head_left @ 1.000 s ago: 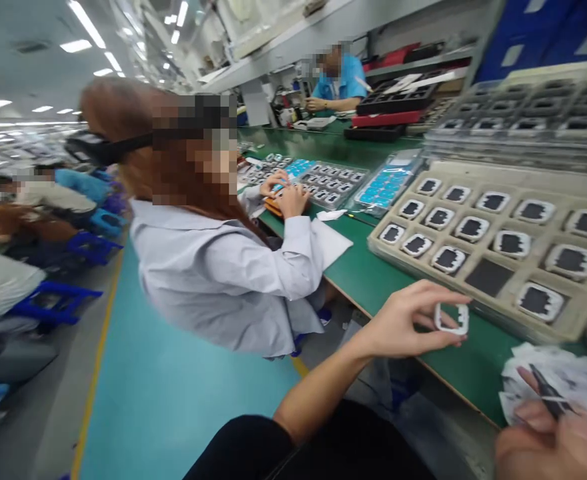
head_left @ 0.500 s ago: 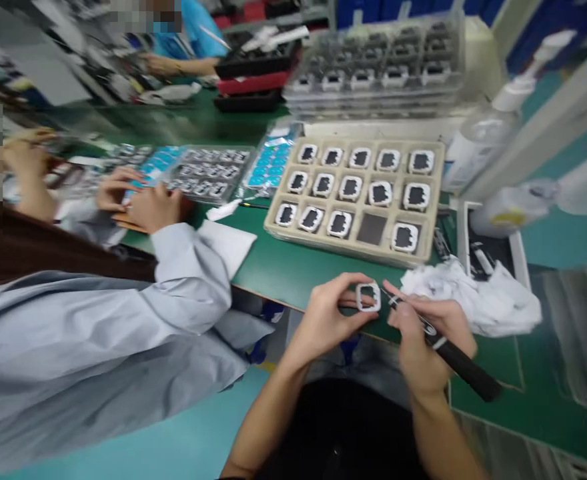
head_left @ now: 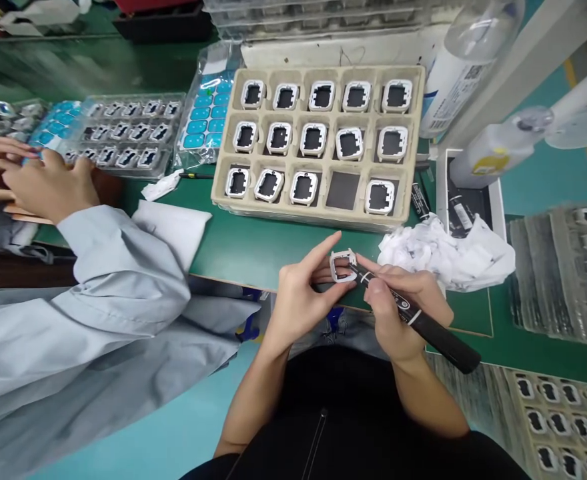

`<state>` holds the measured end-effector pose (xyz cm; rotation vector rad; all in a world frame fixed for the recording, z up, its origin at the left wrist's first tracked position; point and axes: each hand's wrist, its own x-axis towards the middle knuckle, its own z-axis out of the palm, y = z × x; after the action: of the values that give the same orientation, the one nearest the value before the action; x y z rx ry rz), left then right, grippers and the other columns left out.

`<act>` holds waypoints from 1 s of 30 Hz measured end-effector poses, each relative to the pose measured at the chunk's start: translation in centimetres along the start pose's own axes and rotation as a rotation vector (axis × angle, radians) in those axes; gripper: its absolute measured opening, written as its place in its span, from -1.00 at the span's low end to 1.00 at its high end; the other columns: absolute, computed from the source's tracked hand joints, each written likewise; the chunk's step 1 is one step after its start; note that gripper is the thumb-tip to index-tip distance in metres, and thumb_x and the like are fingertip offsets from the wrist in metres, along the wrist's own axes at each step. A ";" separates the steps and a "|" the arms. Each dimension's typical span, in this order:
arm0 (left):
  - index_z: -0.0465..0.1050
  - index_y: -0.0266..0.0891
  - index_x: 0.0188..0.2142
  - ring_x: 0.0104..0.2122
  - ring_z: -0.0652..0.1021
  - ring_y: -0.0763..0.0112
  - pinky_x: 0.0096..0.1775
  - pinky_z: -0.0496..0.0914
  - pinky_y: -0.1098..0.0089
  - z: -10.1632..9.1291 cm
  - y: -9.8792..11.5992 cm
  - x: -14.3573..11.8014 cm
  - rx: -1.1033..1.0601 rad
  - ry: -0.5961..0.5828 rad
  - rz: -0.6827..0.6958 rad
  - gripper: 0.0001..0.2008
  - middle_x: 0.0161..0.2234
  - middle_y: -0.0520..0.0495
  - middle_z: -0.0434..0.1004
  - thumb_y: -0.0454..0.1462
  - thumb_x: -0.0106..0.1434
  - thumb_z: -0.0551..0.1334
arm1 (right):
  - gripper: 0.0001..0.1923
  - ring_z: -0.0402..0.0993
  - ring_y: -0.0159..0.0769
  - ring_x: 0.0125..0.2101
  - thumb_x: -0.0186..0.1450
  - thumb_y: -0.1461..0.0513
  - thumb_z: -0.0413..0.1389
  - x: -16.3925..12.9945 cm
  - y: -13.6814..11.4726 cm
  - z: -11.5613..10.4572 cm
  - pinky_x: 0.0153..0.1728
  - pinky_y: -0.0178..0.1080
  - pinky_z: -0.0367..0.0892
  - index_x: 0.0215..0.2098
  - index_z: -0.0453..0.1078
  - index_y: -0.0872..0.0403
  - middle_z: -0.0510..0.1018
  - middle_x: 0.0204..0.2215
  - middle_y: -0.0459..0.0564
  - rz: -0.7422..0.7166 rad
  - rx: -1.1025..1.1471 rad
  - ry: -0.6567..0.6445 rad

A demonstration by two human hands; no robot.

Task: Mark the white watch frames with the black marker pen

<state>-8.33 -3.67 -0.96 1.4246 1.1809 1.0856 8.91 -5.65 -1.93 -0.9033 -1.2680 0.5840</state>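
My fingertips [head_left: 334, 248] are pinching a small white square frame [head_left: 342, 266] by its outer edges, my left hand [head_left: 301, 293] closed on it from the side and holding it in the air just over the near edge of the green bench [head_left: 253, 250]. My right hand [head_left: 398, 303] is wrapped shut around a black pen-like tool [head_left: 418, 320], its tip touching the frame's right side. The frame is looking thin and hollow, so I am judging it light, stiff and easy to crack or bend; the rim is the place to hold it, not the open middle, and smooth plastic like this could be slipping if I loosen my pinch. Just beyond my hands a beige compartment tray [head_left: 318, 217] is holding rows of the same frames, with one pocket in its near row empty. A crumpled white wipe [head_left: 448, 257] is lying to the right of the tray, near my right hand. To my left a co-worker's grey sleeve [head_left: 118, 267] is resting on the bench, well apart from the frame, their hands over clear trays [head_left: 123, 130] of parts.
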 end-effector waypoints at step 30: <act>0.66 -0.17 0.21 -0.12 0.88 0.22 0.03 0.82 0.27 -0.8 -0.2 -0.1 0.023 -0.025 0.033 -0.45 -0.09 -0.06 0.86 -0.17 0.28 0.66 | -0.47 0.75 0.09 0.03 0.50 0.18 0.50 -4.2 -1.3 -8.7 0.03 0.22 0.71 0.31 0.43 -0.11 0.81 0.11 0.10 -0.182 -0.853 0.175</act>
<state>-9.16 -3.61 -1.05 1.4759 1.1597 1.0766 16.22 -11.89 -3.51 -1.4732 -1.4285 -0.2194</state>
